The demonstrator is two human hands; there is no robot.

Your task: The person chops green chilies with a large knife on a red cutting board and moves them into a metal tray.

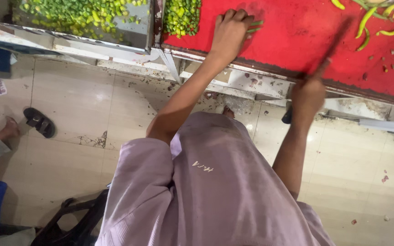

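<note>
Chopping station, seen from above. On the red cutting board (pixel 297 32), the left hand (pixel 230 31) curls its fingers down over a few whole green chillies (pixel 255 26), pinning them flat. The right hand (pixel 308 93), at the board's near edge, is closed round the handle of a knife (pixel 338 38), whose blurred blade lies on the board just right of the pinned chillies. A pile of chopped pieces (pixel 181 16) sits at the board's left end, with more in the steel tray (pixel 83 18) beyond it. Uncut chillies (pixel 374 23) wait at the board's far right corner: the chopping looks largely done, not finished.

Chopped pieces (pixel 182 17) lie on the board (pixel 292 41) left of the left hand (pixel 230 33); whole chillies (pixel 370 20) far right.
</note>
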